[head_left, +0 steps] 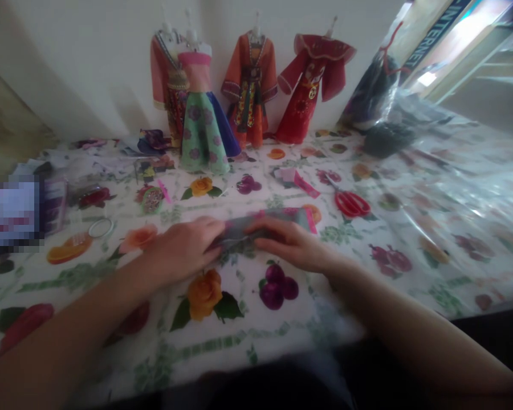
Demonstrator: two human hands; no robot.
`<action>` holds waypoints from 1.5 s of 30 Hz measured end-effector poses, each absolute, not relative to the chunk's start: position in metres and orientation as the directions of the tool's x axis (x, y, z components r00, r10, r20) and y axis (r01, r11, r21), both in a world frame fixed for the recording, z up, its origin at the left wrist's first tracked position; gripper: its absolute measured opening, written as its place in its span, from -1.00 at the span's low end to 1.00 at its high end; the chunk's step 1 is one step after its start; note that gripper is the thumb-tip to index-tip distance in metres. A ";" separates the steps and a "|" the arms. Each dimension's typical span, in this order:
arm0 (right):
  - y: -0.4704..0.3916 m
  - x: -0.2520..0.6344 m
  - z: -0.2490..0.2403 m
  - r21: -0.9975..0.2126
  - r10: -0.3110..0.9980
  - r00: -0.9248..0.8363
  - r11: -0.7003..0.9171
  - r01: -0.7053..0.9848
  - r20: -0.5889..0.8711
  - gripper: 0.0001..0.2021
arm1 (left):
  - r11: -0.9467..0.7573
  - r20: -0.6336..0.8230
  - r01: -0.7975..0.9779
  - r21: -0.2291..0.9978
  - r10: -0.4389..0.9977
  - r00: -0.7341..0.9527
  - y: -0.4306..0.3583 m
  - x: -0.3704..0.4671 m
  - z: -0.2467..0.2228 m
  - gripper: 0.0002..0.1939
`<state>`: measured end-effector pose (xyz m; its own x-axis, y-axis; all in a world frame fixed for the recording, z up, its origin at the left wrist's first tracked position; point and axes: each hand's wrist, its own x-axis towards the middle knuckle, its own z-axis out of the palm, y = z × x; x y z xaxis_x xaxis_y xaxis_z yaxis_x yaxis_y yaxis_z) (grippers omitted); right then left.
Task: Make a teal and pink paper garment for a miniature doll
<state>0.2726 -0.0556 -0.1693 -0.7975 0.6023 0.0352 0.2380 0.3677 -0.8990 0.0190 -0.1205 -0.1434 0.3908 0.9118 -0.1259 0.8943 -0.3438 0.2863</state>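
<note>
A small piece of grey fabric with pink trim lies on the table in front of me, partly covered by my fingers. My left hand grips its left end, fingers together and thumb at the near edge. Closed over the middle of the cloth, my right hand has its thumb along the front edge. Blur hides the exact fold between the hands. Red-handled scissors rest beyond my right hand, next to a pink scrap.
Several miniature dresses on stands, including a green-skirted one and a red one, stand along the wall. A pin container and a clear ring lie left. Plastic-wrapped things occupy the right back. The tablecloth has a fruit pattern.
</note>
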 end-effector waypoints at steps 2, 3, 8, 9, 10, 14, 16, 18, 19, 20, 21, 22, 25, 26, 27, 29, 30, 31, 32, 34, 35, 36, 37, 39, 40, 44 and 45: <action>-0.055 0.273 -0.170 -0.919 0.610 -0.791 0.338 0.202 0.051 -0.72 | -0.360 -0.084 0.882 0.305 0.912 0.402 -0.120 0.017 -0.143 -0.84; -0.054 0.273 -0.171 -0.926 0.612 -0.789 0.327 0.191 0.053 -0.72 | -0.370 -0.068 0.879 0.299 0.911 0.407 -0.120 0.016 -0.143 -0.84; -0.053 0.274 -0.171 -0.940 0.623 -0.780 0.293 0.175 0.049 -0.74 | -0.418 -0.010 0.870 0.262 0.900 0.436 -0.123 0.017 -0.137 -0.90; -0.052 0.274 -0.171 -0.944 0.625 -0.780 0.282 0.170 0.046 -0.75 | -0.435 0.008 0.862 0.260 0.894 0.449 -0.124 0.017 -0.136 -0.90; -0.052 0.275 -0.171 -0.949 0.625 -0.780 0.268 0.166 0.040 -0.75 | -0.454 0.030 0.853 0.257 0.886 0.463 -0.125 0.017 -0.135 -0.92; -0.051 0.278 -0.169 -0.971 0.624 -0.782 0.193 0.143 0.008 -0.75 | -0.524 0.050 0.811 0.260 0.846 0.530 -0.131 0.019 -0.128 -0.94; -0.050 0.279 -0.168 -0.974 0.609 -0.793 0.180 0.135 0.003 -0.75 | -0.553 0.013 0.788 0.271 0.820 0.572 -0.135 0.021 -0.125 -0.90; -0.050 0.281 -0.165 -0.967 0.573 -0.819 0.202 0.158 -0.014 -0.75 | -0.577 -0.030 0.766 0.284 0.793 0.609 -0.138 0.024 -0.123 -0.88; -0.050 0.282 -0.163 -0.958 0.554 -0.832 0.222 0.180 -0.027 -0.75 | -0.586 -0.046 0.759 0.285 0.782 0.621 -0.140 0.026 -0.123 -0.88; -0.050 0.282 -0.161 -0.949 0.533 -0.845 0.244 0.202 -0.043 -0.75 | -0.587 -0.061 0.758 0.284 0.778 0.625 -0.141 0.028 -0.123 -0.87; -0.050 0.282 -0.159 -0.939 0.511 -0.858 0.263 0.223 -0.061 -0.74 | -0.583 -0.079 0.761 0.285 0.777 0.624 -0.142 0.030 -0.124 -0.87; -0.050 0.282 -0.157 -0.930 0.486 -0.871 0.280 0.239 -0.078 -0.74 | -0.575 -0.102 0.765 0.290 0.776 0.622 -0.142 0.031 -0.124 -0.87; -0.052 0.282 -0.152 -0.920 0.413 -0.902 0.294 0.259 -0.122 -0.74 | -0.556 -0.173 0.768 0.319 0.762 0.624 -0.142 0.035 -0.126 -0.83; -0.052 0.281 -0.151 -0.920 0.398 -0.908 0.290 0.263 -0.134 -0.74 | -0.555 -0.186 0.766 0.324 0.756 0.627 -0.142 0.035 -0.126 -0.82; -0.052 0.281 -0.150 -0.920 0.391 -0.910 0.286 0.267 -0.142 -0.73 | -0.559 -0.189 0.762 0.327 0.751 0.632 -0.142 0.036 -0.127 -0.81; -0.053 0.282 -0.150 -0.920 0.386 -0.910 0.280 0.273 -0.152 -0.72 | -0.565 -0.179 0.757 0.330 0.750 0.637 -0.141 0.036 -0.127 -0.81; -0.053 0.282 -0.150 -0.920 0.384 -0.910 0.279 0.274 -0.154 -0.72 | -0.565 -0.175 0.754 0.334 0.749 0.639 -0.141 0.036 -0.127 -0.81; -0.053 0.282 -0.150 -0.920 0.383 -0.911 0.279 0.275 -0.156 -0.71 | -0.565 -0.174 0.752 0.339 0.748 0.641 -0.142 0.037 -0.127 -0.81; -0.052 0.282 -0.150 -0.920 0.381 -0.911 0.279 0.275 -0.156 -0.71 | -0.564 -0.176 0.751 0.344 0.747 0.641 -0.142 0.037 -0.126 -0.81; -0.052 0.282 -0.151 -0.919 0.381 -0.909 0.274 0.284 -0.168 -0.71 | -0.559 -0.175 0.754 0.346 0.751 0.637 -0.142 0.036 -0.125 -0.83; -0.052 0.282 -0.151 -0.919 0.382 -0.907 0.267 0.291 -0.176 -0.70 | -0.556 -0.169 0.757 0.342 0.756 0.632 -0.142 0.035 -0.125 -0.84; -0.052 0.282 -0.152 -0.920 0.384 -0.904 0.255 0.298 -0.186 -0.70 | -0.553 -0.163 0.765 0.332 0.765 0.624 -0.141 0.034 -0.124 -0.86; -0.052 0.282 -0.153 -0.923 0.387 -0.900 0.236 0.305 -0.199 -0.70 | -0.546 -0.155 0.776 0.316 0.777 0.610 -0.141 0.033 -0.124 -0.87; -0.052 0.281 -0.155 -0.929 0.390 -0.890 0.179 0.325 -0.236 -0.68 | -0.528 -0.137 0.799 0.288 0.803 0.580 -0.139 0.031 -0.123 -0.88; -0.053 0.281 -0.156 -0.930 0.391 -0.884 0.150 0.336 -0.256 -0.66 | -0.521 -0.128 0.806 0.280 0.812 0.569 -0.138 0.029 -0.124 -0.88; -0.053 0.280 -0.162 -0.922 0.400 -0.859 0.078 0.380 -0.320 -0.63 | -0.508 -0.104 0.814 0.282 0.827 0.552 -0.136 0.025 -0.126 -0.88; -0.053 0.279 -0.163 -0.922 0.407 -0.857 0.083 0.379 -0.316 -0.64 | -0.509 -0.101 0.813 0.283 0.827 0.553 -0.136 0.024 -0.126 -0.88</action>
